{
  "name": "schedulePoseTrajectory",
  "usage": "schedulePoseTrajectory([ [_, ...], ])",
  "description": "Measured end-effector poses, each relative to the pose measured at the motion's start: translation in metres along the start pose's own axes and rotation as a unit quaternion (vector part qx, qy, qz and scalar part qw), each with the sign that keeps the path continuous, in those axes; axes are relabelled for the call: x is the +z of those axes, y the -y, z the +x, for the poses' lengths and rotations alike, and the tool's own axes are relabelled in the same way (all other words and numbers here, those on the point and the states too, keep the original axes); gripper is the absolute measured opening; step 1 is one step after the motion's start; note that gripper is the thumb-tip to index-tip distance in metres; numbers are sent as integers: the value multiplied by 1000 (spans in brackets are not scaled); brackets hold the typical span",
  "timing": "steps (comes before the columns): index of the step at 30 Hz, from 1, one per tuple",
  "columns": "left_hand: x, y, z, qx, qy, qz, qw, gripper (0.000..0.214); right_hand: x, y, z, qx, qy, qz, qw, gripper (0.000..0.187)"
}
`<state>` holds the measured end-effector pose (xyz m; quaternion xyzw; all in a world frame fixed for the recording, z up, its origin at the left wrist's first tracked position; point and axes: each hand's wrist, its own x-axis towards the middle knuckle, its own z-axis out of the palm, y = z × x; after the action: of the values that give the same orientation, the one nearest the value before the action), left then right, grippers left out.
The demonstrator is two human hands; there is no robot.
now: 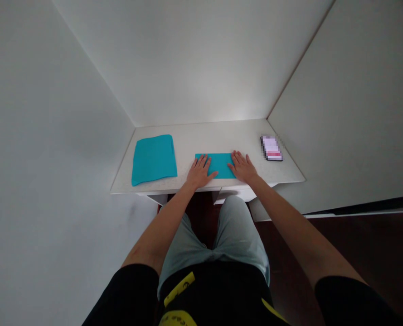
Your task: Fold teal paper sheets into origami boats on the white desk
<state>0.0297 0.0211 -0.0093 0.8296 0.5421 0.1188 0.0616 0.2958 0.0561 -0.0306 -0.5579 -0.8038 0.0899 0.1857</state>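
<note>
A flat turquoise rectangle (222,165), which looks like a folded sheet of paper or cloth, lies near the front edge of the white desk. On its left end rests my left hand (200,172), palm down with the fingers spread. My right hand (242,167) lies flat on the right end, fingers apart and thumb pointing inward. The middle of the rectangle shows between my two thumbs. Parts of both its ends are hidden under my hands.
A larger turquoise stack of sheets or folded cloth (154,159) sits on the left of the desk (201,136). To the right lies a phone (272,148) with a lit, blurred screen. White walls close in the back and both sides. A drawer (235,194) is under the front edge.
</note>
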Motion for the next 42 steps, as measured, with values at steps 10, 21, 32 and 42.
schedulePoseTrajectory([
  [10, -12, 4, -16, -12, -28, -5, 1000, 45, -18, 46, -65, -111, 52, -12, 992, 73],
  [21, -8, 19, -29, 62, -56, -164, 983, 36, -30, 64, -76, -38, 32, -24, 998, 33],
  [32, -13, 8, -33, 25, -65, -141, 987, 49, -24, 83, -34, 59, -30, -68, 996, 44],
  [42, -13, 6, -33, 18, -51, -108, 993, 51, 8, 93, -86, -123, 17, -67, 990, 72],
])
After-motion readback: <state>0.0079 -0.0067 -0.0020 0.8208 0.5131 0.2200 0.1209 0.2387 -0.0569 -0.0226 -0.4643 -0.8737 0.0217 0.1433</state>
